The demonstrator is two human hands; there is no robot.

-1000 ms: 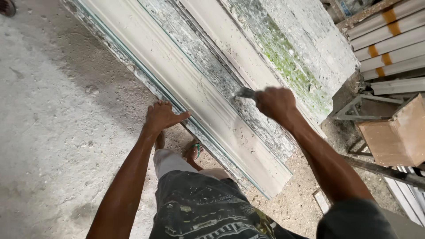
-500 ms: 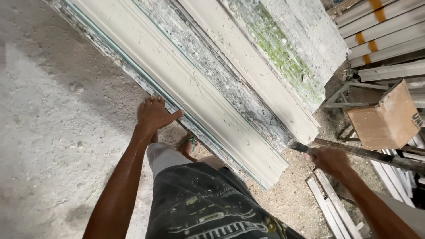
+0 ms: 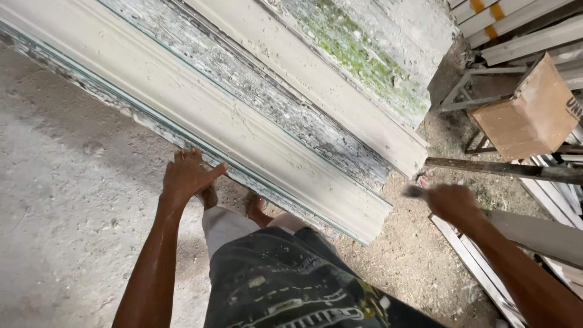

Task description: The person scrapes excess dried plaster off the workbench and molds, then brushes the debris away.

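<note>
A long white moulded form point(image 3: 255, 127) with peeling paint and green stains lies diagonally on the concrete floor. My left hand point(image 3: 185, 176) rests flat with spread fingers against its near lower edge. My right hand point(image 3: 452, 203) is off the form's right end, closed around a small tool point(image 3: 415, 191) whose grey tip sticks out to the left. My knee and patterned shorts point(image 3: 285, 279) fill the bottom middle, with a bare foot point(image 3: 256, 209) by the form's edge.
A brown cardboard box point(image 3: 528, 115) sits on a metal frame point(image 3: 461, 91) at right. A long dark bar point(image 3: 504, 170) lies across there. White slats point(image 3: 480, 267) and stacked mouldings with orange bands point(image 3: 486, 12) crowd the right side. Rough concrete floor point(image 3: 73, 200) spreads left.
My right hand has left the top of the form and swung down to the right, past its end, still gripping the tool. My left hand stays on the form's edge.
</note>
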